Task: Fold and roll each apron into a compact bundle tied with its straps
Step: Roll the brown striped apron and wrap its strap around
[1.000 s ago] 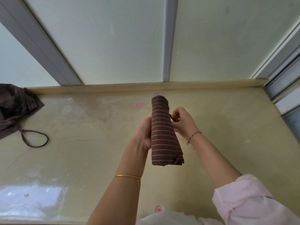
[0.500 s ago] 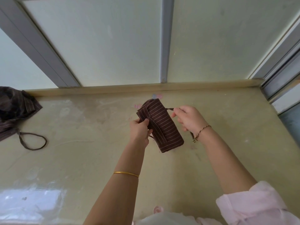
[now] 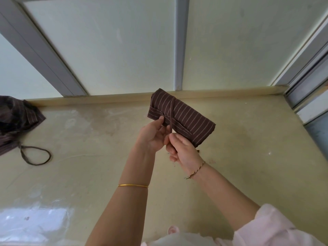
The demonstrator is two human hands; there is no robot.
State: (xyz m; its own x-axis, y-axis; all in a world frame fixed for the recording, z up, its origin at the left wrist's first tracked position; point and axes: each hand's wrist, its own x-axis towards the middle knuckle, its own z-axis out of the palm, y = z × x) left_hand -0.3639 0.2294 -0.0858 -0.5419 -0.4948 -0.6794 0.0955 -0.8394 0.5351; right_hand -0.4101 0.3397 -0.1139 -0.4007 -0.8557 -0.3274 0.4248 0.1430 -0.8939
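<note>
A rolled brown apron bundle [image 3: 188, 115] with thin pale stripes is held up in the air above the yellowish table [image 3: 248, 139], lying slantwise. My left hand [image 3: 152, 134] grips its near left end, thumb pressed on the fold. A thin brown strap [image 3: 171, 114] runs across the bundle and down to my right hand [image 3: 182, 150], which pinches the strap just below the bundle. The strap's far side behind the roll is hidden.
A second striped brown apron [image 3: 16, 121] lies crumpled at the table's left edge, with its strap loop [image 3: 35, 156] spread on the surface. A wall with grey frame bars [image 3: 177, 50] rises behind the table. A glossy plastic patch [image 3: 33, 224] covers the near left corner.
The bundle went from upright to slanted and rose toward the wall. My right hand brought the strap over the roll and down to its near side, close beside my left hand.
</note>
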